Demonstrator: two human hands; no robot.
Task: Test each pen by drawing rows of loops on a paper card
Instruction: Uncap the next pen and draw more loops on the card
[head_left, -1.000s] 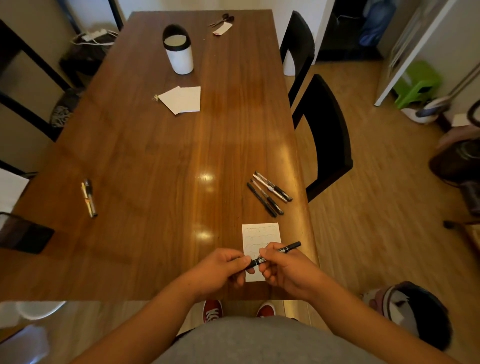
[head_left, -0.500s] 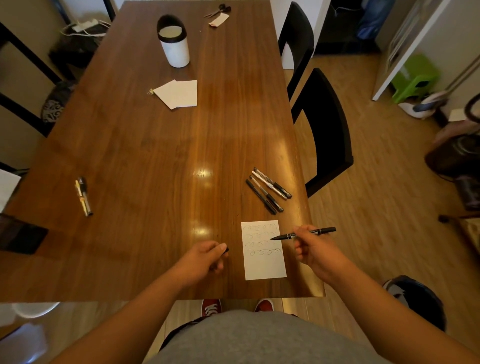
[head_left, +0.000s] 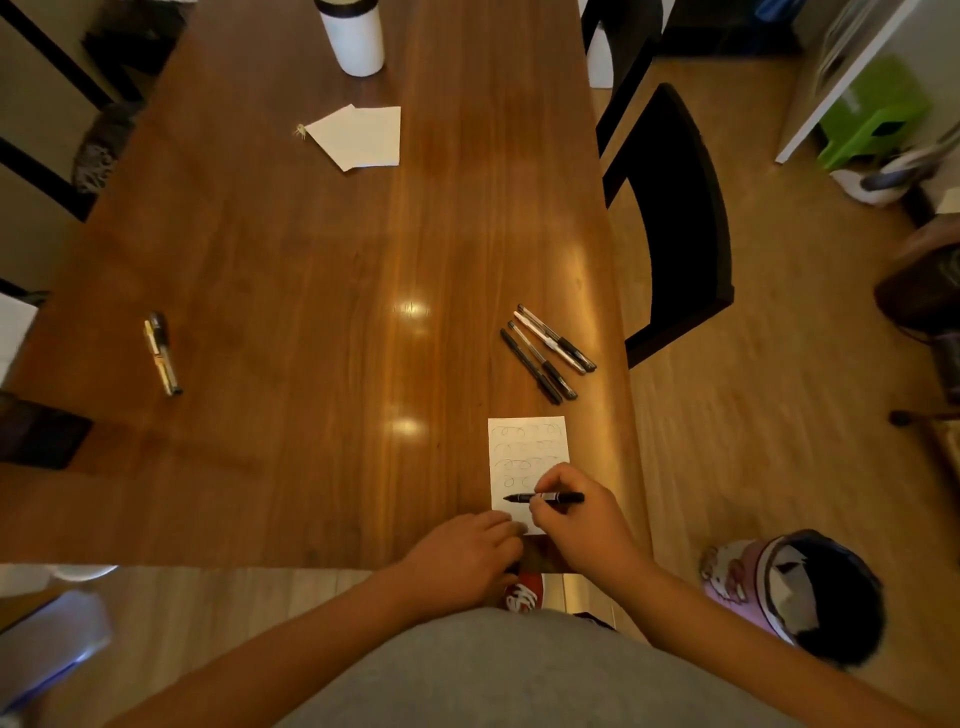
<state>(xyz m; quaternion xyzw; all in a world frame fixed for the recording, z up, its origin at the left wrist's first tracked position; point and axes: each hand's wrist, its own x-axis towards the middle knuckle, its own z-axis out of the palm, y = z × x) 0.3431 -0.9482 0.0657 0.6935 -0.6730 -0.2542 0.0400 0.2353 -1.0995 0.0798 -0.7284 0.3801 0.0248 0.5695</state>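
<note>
A white paper card (head_left: 524, 444) lies near the table's front right edge, with several rows of drawn loops on it. My right hand (head_left: 576, 514) grips a black pen (head_left: 556, 498), uncapped, its tip pointing left over the card's lower part. My left hand (head_left: 467, 551) rests closed on the table at the card's lower left corner; the pen cap it took off is hidden in its fingers. Several black pens (head_left: 545, 353) lie side by side just beyond the card.
Two more pens (head_left: 162, 353) lie at the table's left side. Loose white cards (head_left: 358, 135) and a white cup (head_left: 353, 36) sit farther back. Black chairs (head_left: 675, 208) stand along the right edge. A helmet (head_left: 800, 592) lies on the floor at right.
The cap came off the pen, going with my left hand. My right hand carried the pen out to the right, then down onto the card. My left hand moved in to the card's corner.
</note>
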